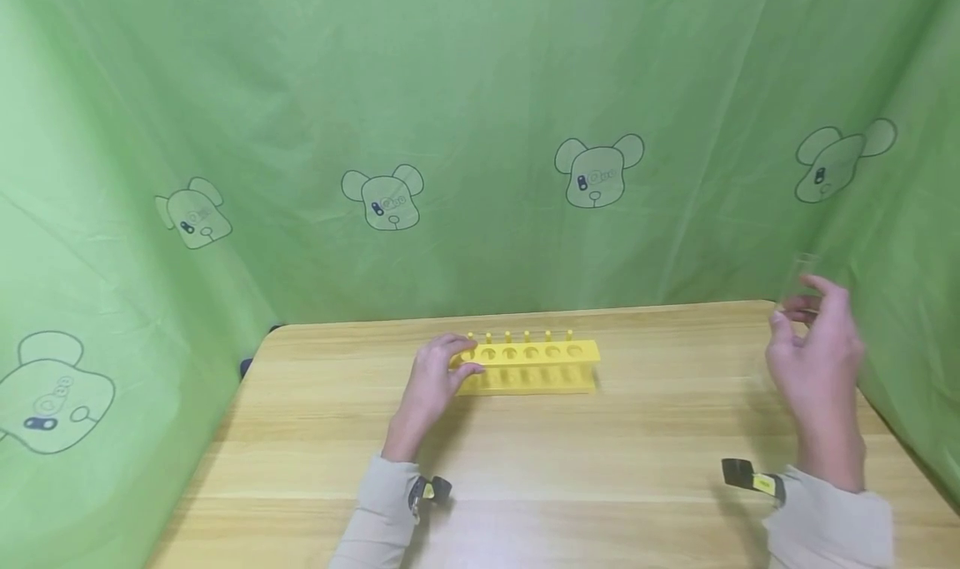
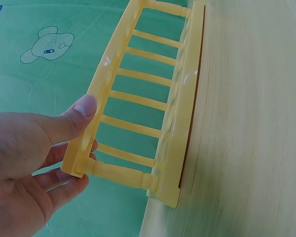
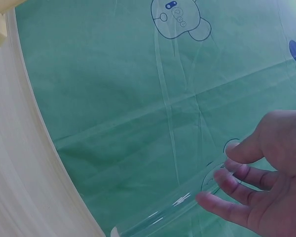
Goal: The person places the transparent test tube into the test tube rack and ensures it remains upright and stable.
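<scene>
A yellow test tube rack (image 1: 528,354) stands on the table, with a row of round holes on top and pegs along its back. My left hand (image 1: 435,369) grips the rack's left end. In the left wrist view the thumb (image 2: 84,109) lies on the top bar and the fingers curl beneath it. Over the table's right side, my right hand (image 1: 821,352) holds a clear test tube (image 1: 804,266) between thumb and fingers. The right wrist view shows the tube (image 3: 175,205) slanting down to the left from the fingertips (image 3: 207,198).
The light wooden table (image 1: 600,486) reaches back to a green curtain (image 1: 480,69) printed with bear heads, which also hangs at both sides. A dark wrist strap with a camera (image 1: 738,473) sits at the right sleeve, another at the left.
</scene>
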Tool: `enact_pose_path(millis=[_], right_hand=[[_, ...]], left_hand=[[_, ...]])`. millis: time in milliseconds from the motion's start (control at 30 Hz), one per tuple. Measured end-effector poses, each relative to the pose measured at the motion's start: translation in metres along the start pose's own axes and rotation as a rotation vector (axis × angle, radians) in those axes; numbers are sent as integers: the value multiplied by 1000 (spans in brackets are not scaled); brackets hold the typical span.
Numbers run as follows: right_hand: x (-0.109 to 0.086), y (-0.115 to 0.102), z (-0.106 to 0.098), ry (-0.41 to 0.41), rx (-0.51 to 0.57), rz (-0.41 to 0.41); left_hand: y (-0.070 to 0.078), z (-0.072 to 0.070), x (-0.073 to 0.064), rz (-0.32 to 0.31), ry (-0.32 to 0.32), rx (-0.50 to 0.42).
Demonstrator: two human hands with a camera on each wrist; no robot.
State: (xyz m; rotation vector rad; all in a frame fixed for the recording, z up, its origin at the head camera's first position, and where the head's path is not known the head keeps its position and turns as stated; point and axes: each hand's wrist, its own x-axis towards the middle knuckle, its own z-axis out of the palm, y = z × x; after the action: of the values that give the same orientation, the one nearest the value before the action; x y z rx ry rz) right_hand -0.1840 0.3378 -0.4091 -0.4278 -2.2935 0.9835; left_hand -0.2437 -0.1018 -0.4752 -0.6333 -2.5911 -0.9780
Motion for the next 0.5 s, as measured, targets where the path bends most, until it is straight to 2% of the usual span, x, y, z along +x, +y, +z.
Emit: enact_pose_path(millis=[200, 500], right_hand=[[-2, -4, 1, -17, 17, -13], [-3, -8, 1, -35, 32, -49]], left_hand=[[-1, 1, 0, -1, -3, 5], [-3, 2, -1, 35, -11, 27]])
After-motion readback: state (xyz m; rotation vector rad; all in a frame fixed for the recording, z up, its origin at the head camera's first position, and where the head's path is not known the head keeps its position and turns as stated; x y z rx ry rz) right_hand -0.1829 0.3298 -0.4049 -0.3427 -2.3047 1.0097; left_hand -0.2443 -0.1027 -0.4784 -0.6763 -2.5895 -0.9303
